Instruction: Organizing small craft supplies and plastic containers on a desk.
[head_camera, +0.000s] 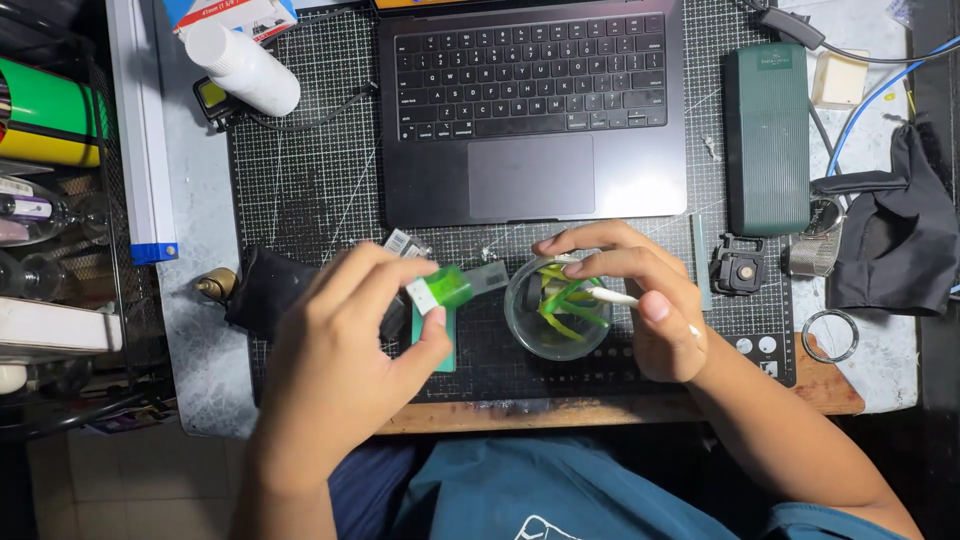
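My left hand (345, 340) grips a small green translucent piece with a white end (440, 290), held just left of a small clear round container (555, 310). Green and yellow strips lie inside the container. My right hand (640, 300) pinches a thin white stick (615, 297) whose tip reaches over the container's rim; the fingers curl around the container's far side. A green flat card (445, 345) lies under the left thumb. Both hands work above a black gridded cutting mat (310, 180).
A dark laptop (530, 110) sits at the back of the mat. A dark green case (767, 140) stands to the right, with black cloth (900, 230), a metal ring (830, 335) and cables. A white bottle (245, 68) lies at the back left.
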